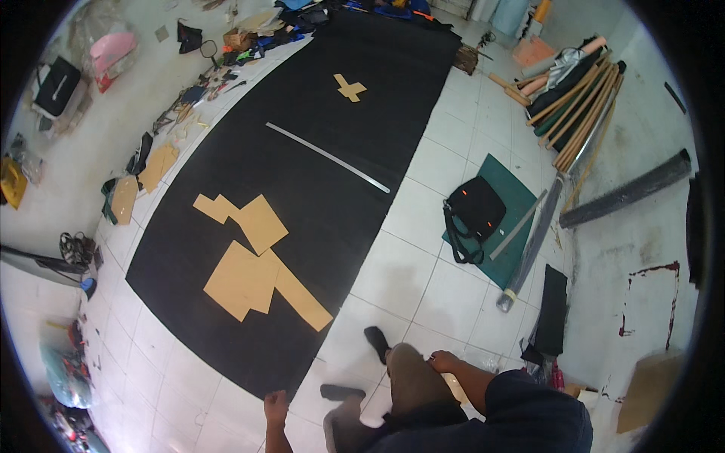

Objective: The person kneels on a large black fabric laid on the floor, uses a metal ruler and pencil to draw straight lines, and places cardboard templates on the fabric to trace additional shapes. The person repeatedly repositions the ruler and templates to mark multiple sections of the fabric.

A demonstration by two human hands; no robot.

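Note:
A long sheet of black fabric (pixel 317 204) lies spread on the floor, running away from me. At its near corner my left hand (pixel 276 405) is closed, with the corner of the fabric in its curled fingers. My right hand (pixel 443 361) rests beside my bent knee, holding nothing that I can see. Flat tan pattern pieces lie on the fabric: a broad one (pixel 240 281), a long strip (pixel 300 296), a squarish one (pixel 260 225), a stepped one (pixel 217 208) and a small cross-shaped group (pixel 350 88) farther off. A metal ruler (pixel 328 157) lies slantwise across the fabric's middle.
On the right, a black bag (pixel 476 208) and another ruler (pixel 519 225) lie on a green mat (pixel 501 177). Wooden-looking poles and rolls (pixel 581 113) lean by the wall, near a wrapped dark roll (pixel 627 191). Scraps and tools (pixel 192 98) line the fabric's left side.

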